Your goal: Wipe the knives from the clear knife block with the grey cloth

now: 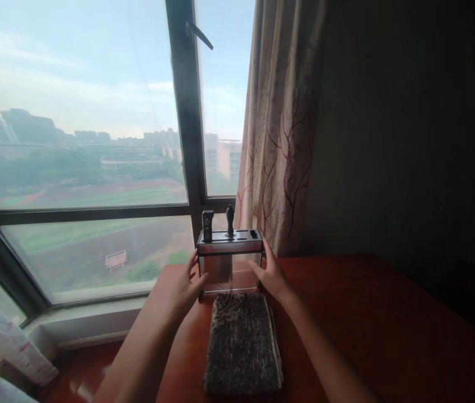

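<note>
A knife block (243, 247) with a metal top band and see-through front stands on the table. Two dark handles rise from its top: a broad one (208, 225) at the left and a slimmer rounded one (229, 218) beside it. Through the front a wide blade (219, 268) shows. My left hand (187, 288) grips the block's left side, thumb at the front. On the right side my right hand (271, 274) grips it likewise, its thumb across the front panel. Just in front of the block lies a folded dark grey towel (241, 344).
The reddish-brown wooden table (347, 324) stretches away to the right. Behind the block hang a patterned curtain (282, 123) and a large window with a dark frame (94, 215). A dark wall (389, 140) stands at the right.
</note>
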`<state>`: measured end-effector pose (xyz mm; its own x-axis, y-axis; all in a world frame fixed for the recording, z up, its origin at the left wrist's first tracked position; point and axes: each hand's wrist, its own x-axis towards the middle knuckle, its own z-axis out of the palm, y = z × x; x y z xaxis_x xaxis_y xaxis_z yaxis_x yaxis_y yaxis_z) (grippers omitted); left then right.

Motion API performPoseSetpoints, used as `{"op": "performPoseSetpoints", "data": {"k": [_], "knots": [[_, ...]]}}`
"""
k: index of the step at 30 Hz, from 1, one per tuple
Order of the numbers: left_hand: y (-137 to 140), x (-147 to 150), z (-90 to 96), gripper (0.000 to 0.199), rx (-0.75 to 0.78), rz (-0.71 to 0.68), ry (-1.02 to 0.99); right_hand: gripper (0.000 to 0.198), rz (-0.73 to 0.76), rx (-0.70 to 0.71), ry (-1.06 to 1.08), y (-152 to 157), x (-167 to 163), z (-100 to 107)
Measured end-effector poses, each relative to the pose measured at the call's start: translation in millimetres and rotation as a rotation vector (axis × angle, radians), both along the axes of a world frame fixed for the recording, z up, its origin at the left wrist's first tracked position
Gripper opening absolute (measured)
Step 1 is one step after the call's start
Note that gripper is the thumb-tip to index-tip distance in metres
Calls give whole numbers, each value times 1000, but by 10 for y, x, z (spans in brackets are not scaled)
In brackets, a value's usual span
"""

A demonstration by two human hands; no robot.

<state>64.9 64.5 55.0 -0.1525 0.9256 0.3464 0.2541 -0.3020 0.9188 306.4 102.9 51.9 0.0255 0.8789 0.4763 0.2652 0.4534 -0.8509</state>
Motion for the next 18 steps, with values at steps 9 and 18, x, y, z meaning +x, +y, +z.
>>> {"op": "performPoseSetpoints", "data": {"k": [9,18], "knots": [[9,292,-21,75,-14,-43,65,72,-32,42,33,-118,278,-48],[-116,311,-466,80,-117,83,34,79,-99,-224,234,-228,422,-507]]}}
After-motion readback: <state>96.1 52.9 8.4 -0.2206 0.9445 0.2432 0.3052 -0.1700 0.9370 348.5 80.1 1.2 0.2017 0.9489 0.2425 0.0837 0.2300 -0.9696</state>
